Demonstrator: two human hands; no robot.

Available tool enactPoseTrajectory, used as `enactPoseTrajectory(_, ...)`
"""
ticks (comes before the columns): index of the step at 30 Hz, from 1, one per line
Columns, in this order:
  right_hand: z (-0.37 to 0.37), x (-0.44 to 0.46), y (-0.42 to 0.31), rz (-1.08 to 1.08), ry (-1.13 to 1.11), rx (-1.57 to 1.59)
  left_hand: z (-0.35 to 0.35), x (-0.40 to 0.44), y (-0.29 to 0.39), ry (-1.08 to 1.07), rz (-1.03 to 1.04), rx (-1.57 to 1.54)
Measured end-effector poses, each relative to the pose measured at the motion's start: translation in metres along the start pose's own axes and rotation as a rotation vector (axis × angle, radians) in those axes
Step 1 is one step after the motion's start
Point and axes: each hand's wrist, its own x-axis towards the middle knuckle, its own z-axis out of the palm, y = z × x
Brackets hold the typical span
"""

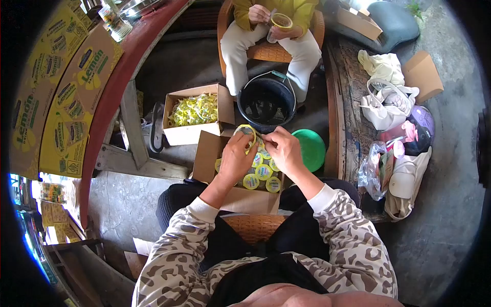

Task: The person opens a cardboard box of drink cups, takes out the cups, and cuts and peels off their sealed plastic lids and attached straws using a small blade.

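Note:
My left hand (237,157) grips a clear plastic cup with a yellow rim (246,129), tilted above a cardboard box. Close beside it, my right hand (283,148) has its fingers pinched together near the cup's edge. What those fingers hold, if anything, is too small to make out. Below both hands, the open cardboard box (242,200) contains several yellow-rimmed drink cups (264,172) with printed lids. My forearms cover part of this box.
Opposite me, a seated person (271,30) holds another yellow-rimmed cup (282,20). Between us are a black bucket (245,110), a carton (183,134) of yellow strips (193,109) and a green basin (310,148). Bags (391,105) lie on the right bench; lemon drink cartons (84,77) stand left.

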Motion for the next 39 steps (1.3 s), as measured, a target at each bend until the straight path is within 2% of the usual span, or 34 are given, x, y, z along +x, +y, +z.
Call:
enactPoseTrajectory(5,-0.001,0.001,-0.008,-0.020,0.063,-0.008,-0.002,-0.001,-0.006,0.000,-0.045,0.061)
enactPoseTrajectory(10,0.000,-0.003,-0.008,-0.167,0.043,-0.180,-0.002,0.001,-0.005,-0.007,-0.042,0.031)
enactPoseTrajectory(16,0.007,-0.003,-0.007,-0.148,0.044,-0.191,0.004,-0.005,-0.003,-0.034,-0.056,0.002)
enactPoseTrajectory(19,0.010,0.001,0.005,-0.053,0.020,-0.203,0.012,-0.011,0.000,-0.043,0.062,-0.024)
enactPoseTrajectory(20,0.011,0.002,0.007,0.035,0.020,-0.137,0.012,-0.011,0.004,-0.053,0.030,-0.032)
enactPoseTrajectory(23,0.006,0.002,0.010,0.081,0.006,-0.012,0.008,-0.008,0.004,-0.044,-0.017,-0.049)
enactPoseTrajectory(28,0.001,-0.002,-0.001,0.064,-0.070,0.021,0.000,-0.005,-0.001,-0.009,-0.068,0.053)
enactPoseTrajectory(33,-0.002,-0.003,-0.012,-0.080,0.040,-0.081,-0.004,-0.001,-0.003,-0.019,-0.073,0.063)
enactPoseTrajectory(39,-0.002,-0.006,-0.014,-0.188,0.012,-0.230,-0.003,-0.001,-0.002,-0.034,-0.060,0.066)
